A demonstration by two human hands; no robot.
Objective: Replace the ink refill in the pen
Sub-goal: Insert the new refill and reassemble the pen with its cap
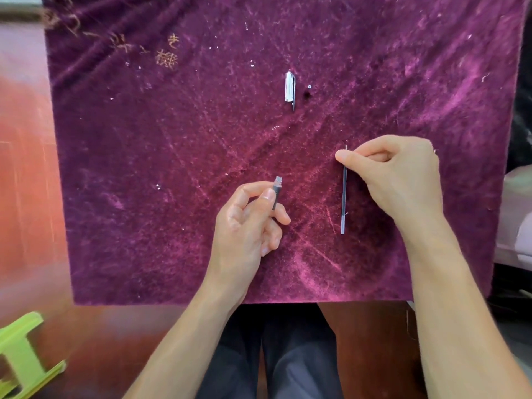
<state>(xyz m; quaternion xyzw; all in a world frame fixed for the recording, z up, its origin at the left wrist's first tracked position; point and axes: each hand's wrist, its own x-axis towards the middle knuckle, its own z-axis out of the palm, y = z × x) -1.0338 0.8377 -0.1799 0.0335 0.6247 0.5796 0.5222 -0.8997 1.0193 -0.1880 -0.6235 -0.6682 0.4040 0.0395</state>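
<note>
Lying lengthwise on the purple velvet cloth [144,139], the thin ink refill [343,197] ran toward and away from the person, its near end a pale clear tube and its far tip poking out just past the fingertips that pinched it. The right hand [394,174] was closed on the refill's far part, thumb and forefinger pressed together on it, while the rest of the refill rested on the cloth below the hand. To its left, well apart from the refill, the left hand [247,223] was clamped on the pen barrel [277,194], a short grey piece held nearly upright between thumb and fingers, its clear threaded end sticking out above the thumb. Most of the barrel was hidden in the hand.

Farther away, near the middle of the cloth, the pen cap [289,87] lay with its clip along its right side. Just beside the cap on the right sat a tiny pale ring [309,86] and a small dark spot [307,95]; what these were could not be told. Gold embroidery [167,57] marked the cloth's far left part. Beyond the cloth's near left corner, a lime-green plastic object [20,361] stood on the reddish floor [95,341]. The person's dark trousers [296,355] showed between the forearms.
</note>
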